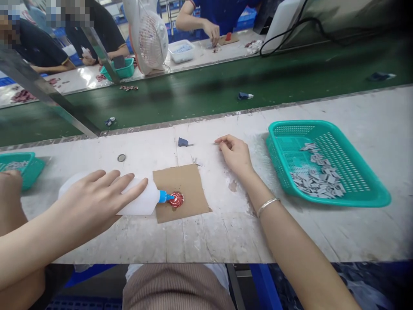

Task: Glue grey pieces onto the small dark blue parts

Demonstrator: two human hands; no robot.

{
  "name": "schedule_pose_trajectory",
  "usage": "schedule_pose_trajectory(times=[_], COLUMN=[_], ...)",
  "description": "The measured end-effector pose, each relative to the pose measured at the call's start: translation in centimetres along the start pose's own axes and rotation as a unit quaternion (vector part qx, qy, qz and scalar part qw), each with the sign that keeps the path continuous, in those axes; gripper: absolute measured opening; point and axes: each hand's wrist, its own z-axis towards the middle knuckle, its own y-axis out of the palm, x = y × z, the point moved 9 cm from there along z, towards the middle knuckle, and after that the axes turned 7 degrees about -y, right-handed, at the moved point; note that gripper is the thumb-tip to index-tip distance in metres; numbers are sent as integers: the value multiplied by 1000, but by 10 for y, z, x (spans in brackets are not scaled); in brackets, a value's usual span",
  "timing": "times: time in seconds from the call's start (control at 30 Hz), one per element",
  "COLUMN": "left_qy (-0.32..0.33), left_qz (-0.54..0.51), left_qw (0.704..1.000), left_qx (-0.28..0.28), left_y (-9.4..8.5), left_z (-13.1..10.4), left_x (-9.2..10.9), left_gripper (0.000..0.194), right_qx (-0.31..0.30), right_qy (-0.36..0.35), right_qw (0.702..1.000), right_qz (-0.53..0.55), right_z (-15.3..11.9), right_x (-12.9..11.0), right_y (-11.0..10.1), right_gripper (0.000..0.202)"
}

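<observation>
My left hand [100, 193] grips a white squeeze bottle [142, 198], tipped on its side, from above. Its blue nozzle meets a small round red cap-like piece [177, 199] with pale rings, on a square of brown cardboard [190, 181]. To the right, my right hand [235, 156] rests on the worktop with thumb and forefinger close together; whatever may be between their tips is too small to make out. A dark blue piece with a thin prong [183, 142] lies left of these fingertips. A small grey scrap [196, 162] sits by the cardboard's top edge.
A green basket [364, 202] of small grey pieces stands at right. Another green basket [35, 165], beside a co-worker's hand [11, 187], is at left. A round metal cap [121, 158] lies on the worktop. Beyond, a green conveyor belt [200, 103] carries small parts; a metal post [71, 112] slants at left.
</observation>
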Motion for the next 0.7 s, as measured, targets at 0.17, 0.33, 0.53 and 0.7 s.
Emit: schedule_pose_trajectory(times=[0.17,0.33,0.53,0.7], left_qy=[-24,-34,-22,-6], left_qz=[-65,-83,-86,-75], left_qw=[997,996,996,997], left_qx=[21,25,22,34], left_y=[-10,-11,-7,3], left_z=[3,3,2,1], left_x=[-1,-3,-9,-16], left_gripper=[55,53,55,61], right_qx=[-1,1,3,16], right_qy=[-9,-10,-13,-6], right_qw=[1000,1000,1000,1000], right_qz=[-6,-10,-9,11], right_z=[1,0,1,0], right_x=[-1,-1,1,-8], right_y=[0,0,0,-4], right_gripper=[26,26,25,26])
